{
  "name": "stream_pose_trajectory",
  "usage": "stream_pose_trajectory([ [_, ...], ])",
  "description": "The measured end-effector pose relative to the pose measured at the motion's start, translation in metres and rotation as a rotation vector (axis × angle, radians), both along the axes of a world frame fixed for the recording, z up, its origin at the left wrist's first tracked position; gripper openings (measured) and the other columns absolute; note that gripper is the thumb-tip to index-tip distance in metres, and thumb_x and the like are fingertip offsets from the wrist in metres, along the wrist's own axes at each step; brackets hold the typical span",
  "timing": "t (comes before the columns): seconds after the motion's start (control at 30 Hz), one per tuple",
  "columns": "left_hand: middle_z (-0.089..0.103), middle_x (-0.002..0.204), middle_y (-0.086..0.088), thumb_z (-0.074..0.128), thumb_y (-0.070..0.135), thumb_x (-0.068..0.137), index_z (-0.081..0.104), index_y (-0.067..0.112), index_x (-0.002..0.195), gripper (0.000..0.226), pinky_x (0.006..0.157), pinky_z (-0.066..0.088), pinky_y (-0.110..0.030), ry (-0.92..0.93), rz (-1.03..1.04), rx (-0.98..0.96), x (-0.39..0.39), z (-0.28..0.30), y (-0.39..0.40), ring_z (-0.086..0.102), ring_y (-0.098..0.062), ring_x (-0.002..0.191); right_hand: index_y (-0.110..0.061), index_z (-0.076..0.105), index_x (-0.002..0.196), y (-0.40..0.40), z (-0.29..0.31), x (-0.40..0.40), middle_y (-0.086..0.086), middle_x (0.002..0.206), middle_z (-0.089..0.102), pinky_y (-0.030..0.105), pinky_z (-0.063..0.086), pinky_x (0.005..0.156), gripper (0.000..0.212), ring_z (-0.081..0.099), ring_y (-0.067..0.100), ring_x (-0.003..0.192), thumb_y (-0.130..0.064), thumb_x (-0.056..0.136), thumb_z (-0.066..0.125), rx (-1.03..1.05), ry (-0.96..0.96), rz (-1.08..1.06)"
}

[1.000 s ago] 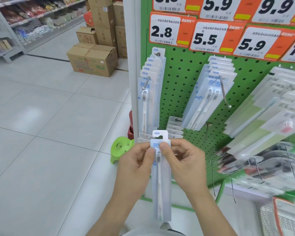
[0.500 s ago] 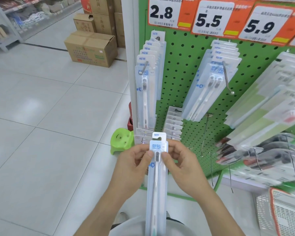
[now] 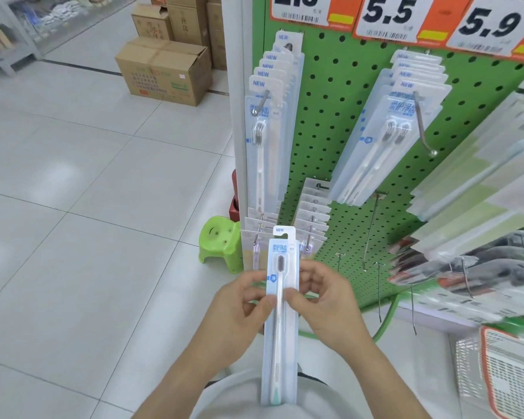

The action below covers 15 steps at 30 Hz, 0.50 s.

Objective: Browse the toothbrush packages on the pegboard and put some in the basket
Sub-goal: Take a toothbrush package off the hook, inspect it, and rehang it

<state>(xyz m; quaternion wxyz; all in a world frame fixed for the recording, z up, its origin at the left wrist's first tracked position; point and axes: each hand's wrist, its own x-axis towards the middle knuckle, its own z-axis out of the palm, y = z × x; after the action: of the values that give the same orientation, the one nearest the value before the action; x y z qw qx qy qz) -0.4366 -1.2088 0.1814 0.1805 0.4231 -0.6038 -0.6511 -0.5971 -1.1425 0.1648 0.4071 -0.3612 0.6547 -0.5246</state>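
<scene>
Pale glossy floor tiles (image 3: 73, 207) fill the left of the frame, and a green pegboard (image 3: 339, 122) with round holes rises on the right. One toothbrush package (image 3: 280, 313), a long flat clear blister with a blue-and-white card top, stands upright at lower centre, clear of the hooks. Two hands hold it: the left hand (image 3: 239, 306) pinches its left edge and the right hand (image 3: 324, 300) pinches its right edge, thumbs on the front. Behind it hang two upper rows of similar packs on metal hooks (image 3: 422, 122), with three price tags (image 3: 387, 16) above. One white mesh basket (image 3: 502, 373) sits at lower right. One green plastic stool (image 3: 221, 243) and several cardboard boxes (image 3: 164, 71) stand on the floor.
</scene>
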Motion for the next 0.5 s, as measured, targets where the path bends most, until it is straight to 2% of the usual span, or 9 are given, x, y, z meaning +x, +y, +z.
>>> stream_pose_trajectory([
  [0.13,0.077,0.090,-0.001,0.059,0.003,0.098,0.058,0.023,0.126,0.035,0.068,0.062,-0.034,-0.027,-0.022,0.003,0.005,-0.001,0.001,0.074,-0.026,0.077,-0.017,0.070,0.105,0.004,-0.002,-0.001,0.003,0.085,0.073,0.031,0.054,0.053,0.027,0.061,0.015,0.070,0.003,0.087,0.072,0.026,-0.069,0.058],
  [0.27,0.073,0.087,0.004,0.059,0.000,0.096,0.049,0.037,0.129,0.051,0.070,0.061,-0.032,-0.080,-0.133,-0.004,0.009,-0.002,-0.001,0.068,-0.018,0.064,-0.021,0.065,0.117,0.003,-0.001,-0.010,0.002,0.094,0.072,0.041,0.058,0.057,0.045,0.064,0.014,0.076,0.005,0.082,0.075,0.080,-0.048,0.175],
  [0.3,0.071,0.084,0.006,0.059,-0.001,0.095,0.048,0.039,0.129,0.054,0.069,0.061,-0.031,-0.080,-0.134,-0.014,0.009,-0.002,0.000,0.064,-0.015,0.060,-0.024,0.062,0.121,0.004,0.000,-0.012,0.001,0.095,0.072,0.039,0.056,0.057,0.051,0.063,0.013,0.078,0.005,0.080,0.075,0.095,-0.037,0.207],
  [0.4,0.070,0.081,0.003,0.061,-0.004,0.091,0.049,0.038,0.130,0.058,0.071,0.062,-0.041,-0.063,-0.048,-0.038,0.008,-0.002,0.000,0.059,-0.018,0.058,-0.034,0.054,0.130,0.006,0.001,-0.008,0.001,0.095,0.070,0.026,0.048,0.056,0.067,0.058,0.009,0.084,0.003,0.078,0.074,0.104,-0.030,0.323],
  [0.5,0.074,0.084,0.001,0.061,-0.003,0.091,0.052,0.035,0.128,0.054,0.076,0.059,-0.043,-0.068,0.031,-0.048,0.007,-0.005,-0.003,0.063,-0.022,0.062,-0.043,0.063,0.119,0.008,-0.003,0.001,-0.002,0.095,0.071,0.031,0.053,0.059,0.063,0.061,0.010,0.082,0.003,0.078,0.073,0.052,-0.051,0.242],
])
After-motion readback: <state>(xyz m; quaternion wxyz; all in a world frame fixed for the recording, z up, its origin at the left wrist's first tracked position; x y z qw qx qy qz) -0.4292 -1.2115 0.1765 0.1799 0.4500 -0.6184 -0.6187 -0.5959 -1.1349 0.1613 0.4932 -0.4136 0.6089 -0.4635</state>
